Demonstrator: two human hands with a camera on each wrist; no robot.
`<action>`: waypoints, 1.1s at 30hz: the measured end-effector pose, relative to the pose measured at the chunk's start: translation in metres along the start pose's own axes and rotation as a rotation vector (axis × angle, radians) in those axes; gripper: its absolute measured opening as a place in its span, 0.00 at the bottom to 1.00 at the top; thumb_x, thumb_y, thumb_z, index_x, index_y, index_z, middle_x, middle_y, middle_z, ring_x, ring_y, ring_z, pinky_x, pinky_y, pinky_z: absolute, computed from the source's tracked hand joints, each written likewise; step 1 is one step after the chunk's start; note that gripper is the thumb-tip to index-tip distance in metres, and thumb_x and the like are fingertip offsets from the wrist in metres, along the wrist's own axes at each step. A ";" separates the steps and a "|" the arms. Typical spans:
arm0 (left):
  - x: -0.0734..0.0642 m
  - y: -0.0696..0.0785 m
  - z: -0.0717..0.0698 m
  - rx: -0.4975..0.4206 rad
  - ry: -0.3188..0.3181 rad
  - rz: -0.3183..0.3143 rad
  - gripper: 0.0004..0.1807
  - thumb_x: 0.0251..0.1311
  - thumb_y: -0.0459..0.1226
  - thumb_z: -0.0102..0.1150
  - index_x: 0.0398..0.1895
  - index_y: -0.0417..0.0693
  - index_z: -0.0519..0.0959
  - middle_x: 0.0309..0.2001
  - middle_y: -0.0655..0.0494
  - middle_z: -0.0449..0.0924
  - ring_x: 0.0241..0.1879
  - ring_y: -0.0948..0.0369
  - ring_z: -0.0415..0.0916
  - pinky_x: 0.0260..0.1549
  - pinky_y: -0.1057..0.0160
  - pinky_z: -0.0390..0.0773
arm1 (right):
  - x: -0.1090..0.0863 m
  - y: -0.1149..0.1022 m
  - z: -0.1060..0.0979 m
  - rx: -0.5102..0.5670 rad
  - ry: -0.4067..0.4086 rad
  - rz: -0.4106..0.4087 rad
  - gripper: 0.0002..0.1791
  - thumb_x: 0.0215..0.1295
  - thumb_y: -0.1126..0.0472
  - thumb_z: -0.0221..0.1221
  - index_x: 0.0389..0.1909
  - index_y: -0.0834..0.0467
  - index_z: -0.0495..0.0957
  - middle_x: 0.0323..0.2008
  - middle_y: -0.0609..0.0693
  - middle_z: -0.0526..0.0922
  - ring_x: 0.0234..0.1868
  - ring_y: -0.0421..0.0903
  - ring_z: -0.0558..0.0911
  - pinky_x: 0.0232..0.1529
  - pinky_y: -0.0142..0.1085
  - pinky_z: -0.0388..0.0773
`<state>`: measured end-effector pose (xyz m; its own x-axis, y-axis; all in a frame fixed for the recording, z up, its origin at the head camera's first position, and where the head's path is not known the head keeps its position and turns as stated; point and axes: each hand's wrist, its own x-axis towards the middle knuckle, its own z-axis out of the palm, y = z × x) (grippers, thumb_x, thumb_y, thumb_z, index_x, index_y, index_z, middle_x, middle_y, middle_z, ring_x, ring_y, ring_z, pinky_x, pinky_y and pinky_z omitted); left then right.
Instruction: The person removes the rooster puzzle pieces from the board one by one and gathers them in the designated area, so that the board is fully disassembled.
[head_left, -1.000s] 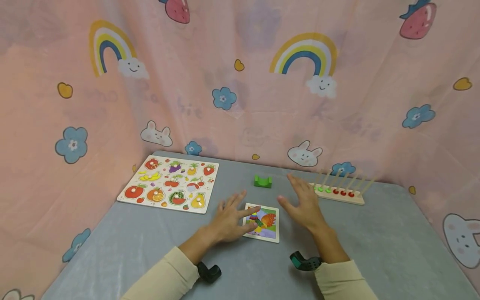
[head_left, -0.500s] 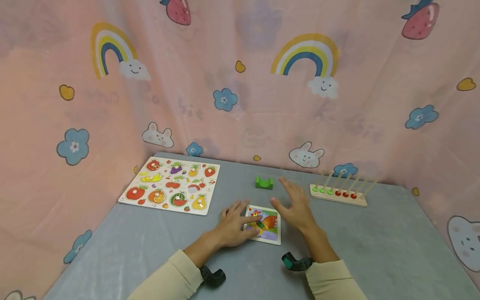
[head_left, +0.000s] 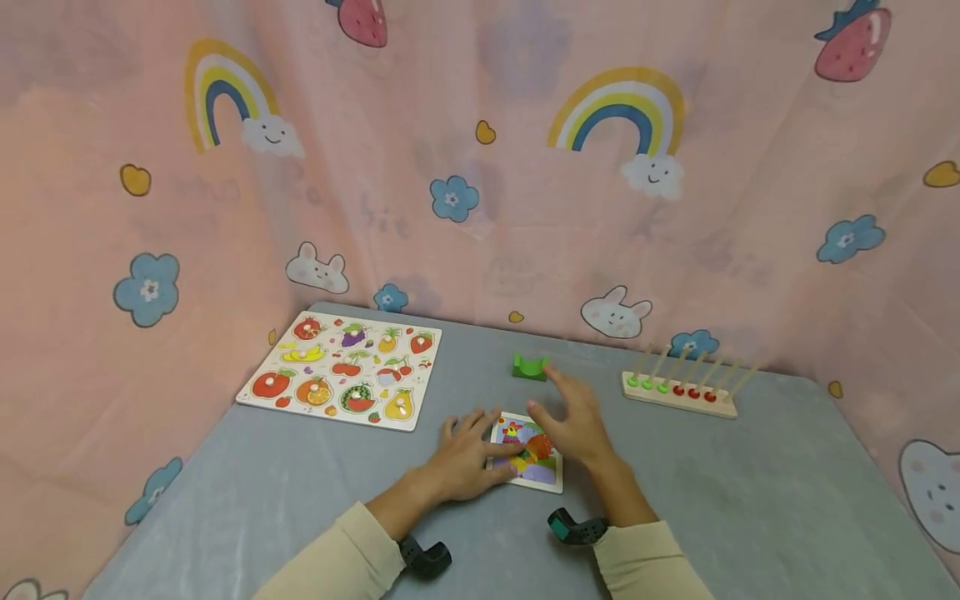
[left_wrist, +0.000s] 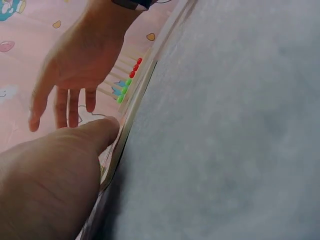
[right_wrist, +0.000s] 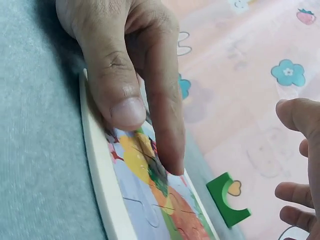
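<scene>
A small jigsaw puzzle (head_left: 538, 476) with a white frame and a colourful bird picture lies flat in the middle of the table. My left hand (head_left: 467, 457) rests at its left side, with thumb and index finger stretched over the picture. In the right wrist view those fingertips come down on the puzzle (right_wrist: 142, 205). My right hand (head_left: 576, 423) hovers over the puzzle's right edge, fingers spread and nothing in them. From the left wrist, the right hand (left_wrist: 85, 62) shows hanging free, beyond the left thumb.
Behind the puzzle stands a green arched block (head_left: 529, 368). A fruit peg board (head_left: 408, 379) lies at the left. A wooden counting stand (head_left: 678, 398) with thin rods and green and red beads stands at the right back. A pink patterned curtain (head_left: 517, 250) hangs behind the table.
My right hand has moved left and closer to the puzzle, now overlapping its right edge in the head view. My left hand has settled slightly, still over the puzzle's left side.
</scene>
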<state>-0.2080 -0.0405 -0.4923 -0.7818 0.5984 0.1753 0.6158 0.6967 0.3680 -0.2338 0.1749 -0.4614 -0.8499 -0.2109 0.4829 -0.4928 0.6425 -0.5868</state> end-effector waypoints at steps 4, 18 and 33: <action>0.000 0.001 0.001 0.029 -0.010 -0.008 0.21 0.64 0.58 0.53 0.60 0.74 0.77 0.72 0.46 0.55 0.69 0.44 0.51 0.57 0.34 0.50 | 0.000 0.001 0.008 0.022 -0.005 0.004 0.34 0.59 0.56 0.65 0.65 0.64 0.69 0.59 0.64 0.74 0.59 0.64 0.68 0.57 0.62 0.59; -0.002 0.001 0.002 0.052 0.005 -0.007 0.21 0.64 0.58 0.53 0.59 0.74 0.77 0.72 0.46 0.55 0.69 0.45 0.52 0.57 0.34 0.51 | -0.004 0.007 0.031 0.094 -0.151 0.036 0.31 0.54 0.62 0.68 0.60 0.64 0.74 0.54 0.61 0.77 0.56 0.60 0.73 0.56 0.58 0.65; -0.002 0.002 0.003 0.109 0.021 0.017 0.22 0.65 0.59 0.51 0.59 0.69 0.79 0.71 0.47 0.58 0.67 0.45 0.56 0.56 0.36 0.53 | -0.005 -0.002 0.035 -0.059 -0.240 0.148 0.11 0.54 0.55 0.67 0.39 0.51 0.82 0.54 0.55 0.74 0.59 0.60 0.66 0.58 0.61 0.55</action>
<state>-0.2049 -0.0393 -0.4945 -0.7724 0.6028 0.2000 0.6349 0.7263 0.2634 -0.2352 0.1488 -0.4854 -0.9350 -0.2758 0.2230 -0.3547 0.7193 -0.5974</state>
